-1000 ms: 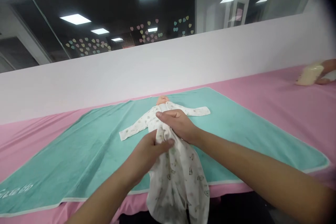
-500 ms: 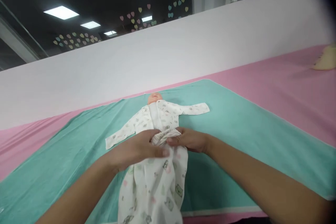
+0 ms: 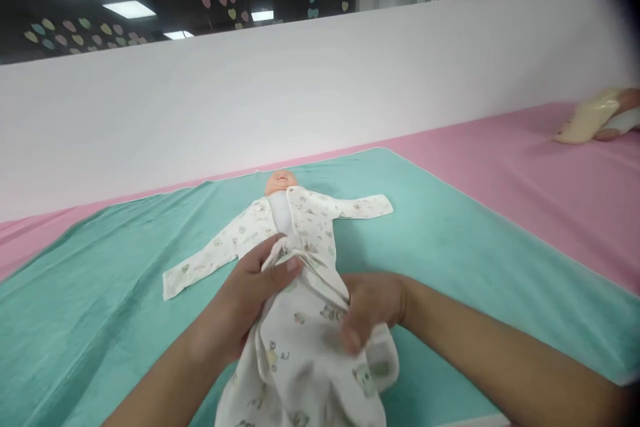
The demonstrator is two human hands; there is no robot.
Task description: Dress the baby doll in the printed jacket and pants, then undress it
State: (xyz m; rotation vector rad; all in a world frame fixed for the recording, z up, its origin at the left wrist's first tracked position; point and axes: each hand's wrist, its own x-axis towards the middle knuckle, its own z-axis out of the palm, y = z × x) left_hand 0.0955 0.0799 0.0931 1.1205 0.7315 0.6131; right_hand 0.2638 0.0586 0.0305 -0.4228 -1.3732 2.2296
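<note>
A doll (image 3: 281,181) lies on its back, dressed in a white printed long-sleeved top (image 3: 311,213) with both sleeves stretched outward. In front of its torso I hold white printed baby pants (image 3: 310,333), which hide the doll's lower body. My left hand (image 3: 257,287) is closed on the gathered upper edge, thumb on top. At the right side of that edge, my right hand (image 3: 373,307) grips the cloth, its thumb outside and slightly blurred; the other fingers are hidden by the fabric.
A teal sheet (image 3: 465,287) lies under the doll, over a pink cover (image 3: 525,173). A white wall (image 3: 280,100) runs along the back, with dark glass above. At the far right lies a cream-coloured object (image 3: 590,120), partly cut off.
My left hand has its thumb on the pants' edge now. The right hand has moved lower and spread that edge wider. The view has tilted and shifted right.
</note>
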